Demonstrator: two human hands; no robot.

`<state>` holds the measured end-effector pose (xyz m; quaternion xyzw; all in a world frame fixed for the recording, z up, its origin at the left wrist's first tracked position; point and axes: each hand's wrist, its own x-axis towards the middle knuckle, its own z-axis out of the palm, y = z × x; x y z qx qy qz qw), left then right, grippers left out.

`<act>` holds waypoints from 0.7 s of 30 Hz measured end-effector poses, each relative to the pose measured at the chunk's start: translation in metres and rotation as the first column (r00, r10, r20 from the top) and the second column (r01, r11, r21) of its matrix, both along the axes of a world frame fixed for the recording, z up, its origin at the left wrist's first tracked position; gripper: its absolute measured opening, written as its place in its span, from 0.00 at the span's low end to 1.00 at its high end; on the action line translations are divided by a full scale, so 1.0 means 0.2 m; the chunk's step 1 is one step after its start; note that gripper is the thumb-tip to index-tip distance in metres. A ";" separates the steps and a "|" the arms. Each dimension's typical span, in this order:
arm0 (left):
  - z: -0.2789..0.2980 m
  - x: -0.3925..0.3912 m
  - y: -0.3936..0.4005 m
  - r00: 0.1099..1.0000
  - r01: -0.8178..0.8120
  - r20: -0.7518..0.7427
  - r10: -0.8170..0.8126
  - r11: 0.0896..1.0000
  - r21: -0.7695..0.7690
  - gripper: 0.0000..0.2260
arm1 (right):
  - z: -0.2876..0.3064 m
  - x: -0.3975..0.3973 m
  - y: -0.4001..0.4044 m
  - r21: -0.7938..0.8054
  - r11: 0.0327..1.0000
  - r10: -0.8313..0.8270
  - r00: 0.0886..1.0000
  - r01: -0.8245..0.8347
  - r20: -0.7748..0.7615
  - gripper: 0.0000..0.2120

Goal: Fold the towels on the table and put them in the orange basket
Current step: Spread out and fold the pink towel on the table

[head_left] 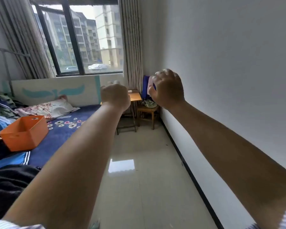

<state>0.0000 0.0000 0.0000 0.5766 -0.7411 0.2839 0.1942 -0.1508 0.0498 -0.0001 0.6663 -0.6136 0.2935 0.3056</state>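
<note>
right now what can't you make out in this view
1. Head view: the inside floor of the orange basket is hidden by its near wall.
2. The left hand shows only its back; its fingers curl away from the camera, so any hold is hidden.
3. The right hand covers part of the blue and pink things behind it.
4. No towels can be told apart in the clothes pile cut off by the left edge.

This is a bedroom in a home. A bed with a flowery pillow sits at 9 o'clock. A big window with curtains is at 12 o'clock, and a small wooden table stands below it.
</note>
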 end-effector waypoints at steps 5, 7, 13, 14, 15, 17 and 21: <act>-0.16 -0.08 -0.25 0.999 -0.049 -0.002 0.051 0.969 0.240 0.13 | -0.25 0.00 -0.26 0.124 0.992 -0.009 1.000 0.010 -0.007 0.17; -0.24 -0.09 -0.42 0.999 -0.047 -0.006 0.051 0.954 0.295 0.13 | -0.34 -0.01 -0.45 0.177 0.984 -0.021 1.000 0.022 -0.006 0.17; -0.43 -0.08 -1.02 1.000 -0.021 0.006 0.021 0.914 0.406 0.11 | -0.52 0.01 -1.06 0.300 0.952 -0.061 0.998 0.054 0.014 0.17; -0.46 -0.08 -1.09 1.000 -0.013 0.010 0.010 0.906 0.424 0.11 | -0.54 0.00 -1.13 0.318 0.947 -0.062 0.998 0.052 0.021 0.16; -0.49 -0.08 -1.21 1.000 -0.014 0.021 0.005 0.895 0.445 0.11 | -0.55 0.01 -1.24 0.357 0.932 -0.075 0.997 0.062 0.022 0.16; -0.53 -0.08 -1.43 1.000 -0.012 0.025 0.000 0.884 0.466 0.10 | -0.58 0.00 -1.45 0.394 0.917 -0.082 0.996 0.063 0.031 0.16; -0.59 -0.15 -1.84 0.999 -0.004 0.033 -0.015 0.861 0.509 0.09 | -0.62 -0.11 -1.82 0.441 0.893 -0.106 0.994 0.084 0.026 0.17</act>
